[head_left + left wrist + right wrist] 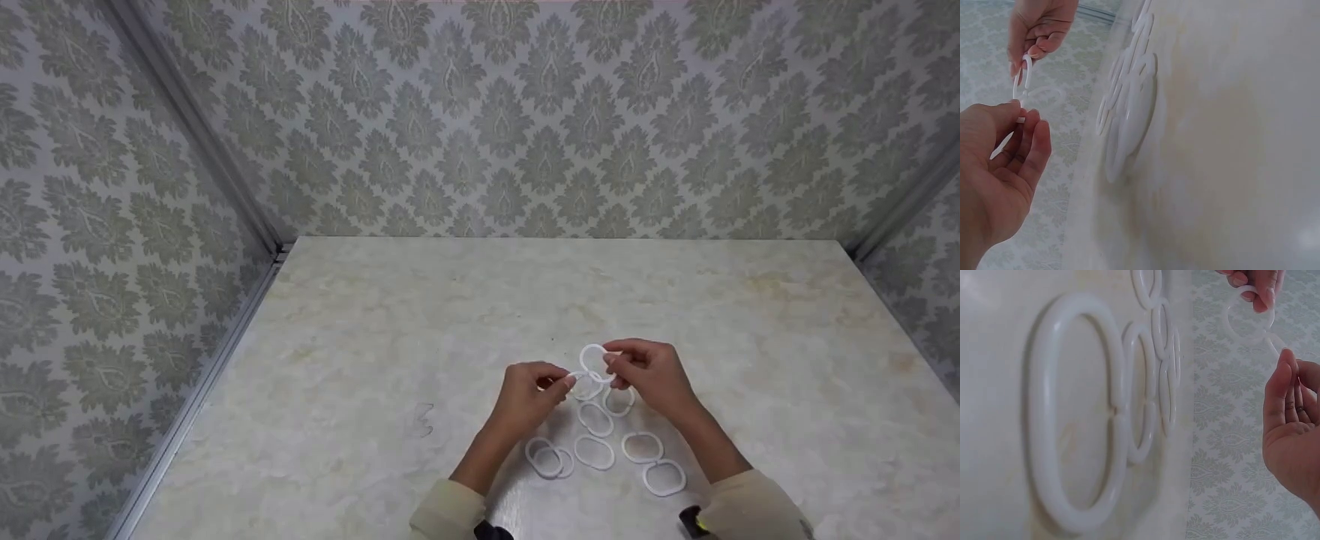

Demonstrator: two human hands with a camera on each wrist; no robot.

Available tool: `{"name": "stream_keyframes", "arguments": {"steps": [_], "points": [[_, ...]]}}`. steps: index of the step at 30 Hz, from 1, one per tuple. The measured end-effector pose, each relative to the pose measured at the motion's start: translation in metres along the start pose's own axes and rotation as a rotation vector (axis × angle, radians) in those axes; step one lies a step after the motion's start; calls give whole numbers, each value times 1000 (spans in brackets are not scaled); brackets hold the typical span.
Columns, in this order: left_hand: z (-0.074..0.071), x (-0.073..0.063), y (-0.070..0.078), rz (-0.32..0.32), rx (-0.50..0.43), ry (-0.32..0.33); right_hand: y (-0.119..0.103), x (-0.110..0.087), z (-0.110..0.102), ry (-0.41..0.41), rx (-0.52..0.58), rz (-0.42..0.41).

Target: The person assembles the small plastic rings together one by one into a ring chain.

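Observation:
Two white oval plastic rings meet in front of me, raised over the table. The left hand point(529, 397) pinches one ring point(589, 399) between thumb and fingers. Slightly higher, the right hand point(652, 375) holds the other ring point(583, 360) by its right side. Where their ends cross, the two rings overlap in the head view; whether they are linked I cannot tell. In the right wrist view, a ring on the table point(1041, 399) shows a small split in one long side.
Several more white rings lie flat below and between the hands. Two overlap at the left point(528, 454), and two touch at the right point(643, 433). The pale marbled table point(360, 322) runs back to a patterned wall point(502, 120), with another patterned wall point(97, 292) at the left.

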State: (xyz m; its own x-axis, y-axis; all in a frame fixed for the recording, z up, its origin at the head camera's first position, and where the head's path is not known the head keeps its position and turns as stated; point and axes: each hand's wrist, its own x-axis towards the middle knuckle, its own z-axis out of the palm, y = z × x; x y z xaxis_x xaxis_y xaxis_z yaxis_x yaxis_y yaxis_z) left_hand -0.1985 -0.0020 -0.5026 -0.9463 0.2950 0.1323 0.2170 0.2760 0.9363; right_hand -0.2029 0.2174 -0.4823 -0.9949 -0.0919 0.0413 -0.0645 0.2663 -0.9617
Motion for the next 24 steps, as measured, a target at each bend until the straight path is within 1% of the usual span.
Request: {"name": "stream_keyframes", "arguments": {"steps": [3, 11, 17, 24], "points": [[1, 0, 1, 8, 9, 4, 0, 1, 1, -4, 14, -10], [3, 0, 3, -6, 1, 9, 0, 0, 3, -13, -5, -16], [3, -1, 4, -9, -5, 15, 3, -1, 3, -22, -6, -2], [2, 0, 3, -46, -63, 43, 8, 0, 1, -50, -32, 6]]}}
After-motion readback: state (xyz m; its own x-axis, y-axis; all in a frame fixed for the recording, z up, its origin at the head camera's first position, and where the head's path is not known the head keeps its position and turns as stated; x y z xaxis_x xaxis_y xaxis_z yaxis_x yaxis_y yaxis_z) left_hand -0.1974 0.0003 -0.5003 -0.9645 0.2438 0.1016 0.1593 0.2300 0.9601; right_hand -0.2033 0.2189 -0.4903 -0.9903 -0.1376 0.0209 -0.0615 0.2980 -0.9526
